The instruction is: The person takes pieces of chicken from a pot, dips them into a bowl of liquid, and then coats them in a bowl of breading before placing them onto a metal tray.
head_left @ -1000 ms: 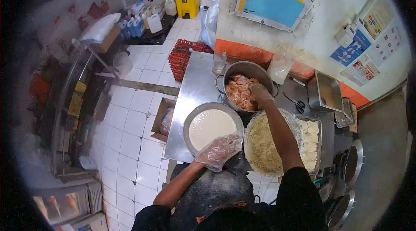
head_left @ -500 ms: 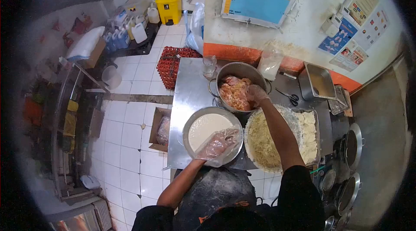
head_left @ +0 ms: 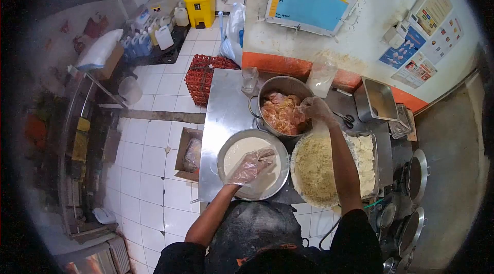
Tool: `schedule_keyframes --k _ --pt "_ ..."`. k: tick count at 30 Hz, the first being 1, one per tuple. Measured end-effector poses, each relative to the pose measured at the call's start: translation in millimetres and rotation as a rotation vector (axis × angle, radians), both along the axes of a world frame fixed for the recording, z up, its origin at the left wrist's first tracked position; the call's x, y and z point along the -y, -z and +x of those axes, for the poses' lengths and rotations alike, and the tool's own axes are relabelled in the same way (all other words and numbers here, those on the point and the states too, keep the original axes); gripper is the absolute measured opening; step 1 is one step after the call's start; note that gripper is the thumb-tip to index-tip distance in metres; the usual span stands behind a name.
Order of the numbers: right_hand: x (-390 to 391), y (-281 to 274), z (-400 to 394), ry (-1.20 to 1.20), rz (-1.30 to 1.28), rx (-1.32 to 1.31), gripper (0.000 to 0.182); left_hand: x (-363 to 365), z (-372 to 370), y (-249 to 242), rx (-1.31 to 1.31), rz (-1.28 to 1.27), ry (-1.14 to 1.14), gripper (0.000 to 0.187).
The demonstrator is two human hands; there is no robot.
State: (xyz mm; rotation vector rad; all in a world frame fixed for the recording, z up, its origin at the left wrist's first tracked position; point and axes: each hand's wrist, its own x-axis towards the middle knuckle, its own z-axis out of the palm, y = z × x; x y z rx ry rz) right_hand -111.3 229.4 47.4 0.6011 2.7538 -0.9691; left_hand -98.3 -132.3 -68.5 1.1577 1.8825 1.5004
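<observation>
My left hand (head_left: pixel 252 167), in a clear plastic glove, is over the wide metal bowl (head_left: pixel 223 177) of white liquid batter (head_left: pixel 242 149). Its fingers are stretched out and somewhat cupped, with no object visible in them. My right hand (head_left: pixel 316 109), gloved too, reaches over the right rim of the deep metal pot (head_left: pixel 253 104). Its fingers curl down beside the raw meat pieces (head_left: pixel 280 112); whatever they grip is hidden. Under my right forearm lies a round basin of pale crumbly flour (head_left: pixel 314 171). A tray of whitish coated pieces (head_left: pixel 366 163) adjoins it on the right.
Scissors (head_left: pixel 346 119) lie right of the pot, near a rectangular steel container (head_left: pixel 371 100). Behind the pot stand a clear jug (head_left: pixel 250 79) and a bag of white powder (head_left: pixel 322 79). Red stacked crates (head_left: pixel 201 81) and a cardboard box (head_left: pixel 186 153) flank the table's left side.
My right hand has drawn slightly right and up, toward the pot's rim. My left hand has shifted a little over the batter, its fingers changing pose. The view has tilted slightly.
</observation>
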Motion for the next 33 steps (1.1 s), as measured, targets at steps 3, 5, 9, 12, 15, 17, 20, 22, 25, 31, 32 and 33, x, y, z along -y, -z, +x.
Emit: schedule_keyframes --k 3,5,9,12,15,17,20,22,25,31,32,33 --pt "28 -41 7 0.026 -0.125 -0.137 0.024 -2 -10 -42 0.195 -0.146 -0.02 0.06" --pt "43 -48 12 -0.008 -0.09 -0.174 0.023 -9 -14 -31 0.554 0.026 -0.019 0.063" --pt "91 -72 29 -0.093 -0.482 -0.228 0.027 -16 -22 -60 1.011 0.3 -0.077 0.067" --pt "124 -54 40 -0.165 -0.511 -0.28 0.024 -3 -7 -82 0.6 0.5 -0.161 0.054" --pt "146 26 63 0.114 -0.781 -0.431 0.024 9 -20 -55 -0.105 -0.173 -0.241 0.036" --pt "172 54 74 0.22 -0.731 -0.369 0.025 13 -18 46 -0.565 -0.333 -0.342 0.029" --pt "199 107 97 0.254 -0.539 -0.39 0.025 36 -1 58 -0.457 -0.17 -0.475 0.026" --pt "215 116 98 0.182 -0.406 -0.463 0.025 48 6 63 -0.357 0.006 -0.603 0.023" --pt "227 147 93 0.053 0.04 -0.391 0.023 64 8 79 -0.249 0.177 -0.728 0.02" --pt "234 123 99 0.119 -0.19 -0.532 0.022 41 -6 95 -0.168 -0.522 -0.248 0.022" --pt "235 99 100 0.118 -0.19 -0.525 0.022 48 3 112 0.077 -0.134 -0.415 0.026" --pt "236 74 99 0.111 -0.274 -0.511 0.022 56 12 124 0.322 0.256 -0.569 0.03"
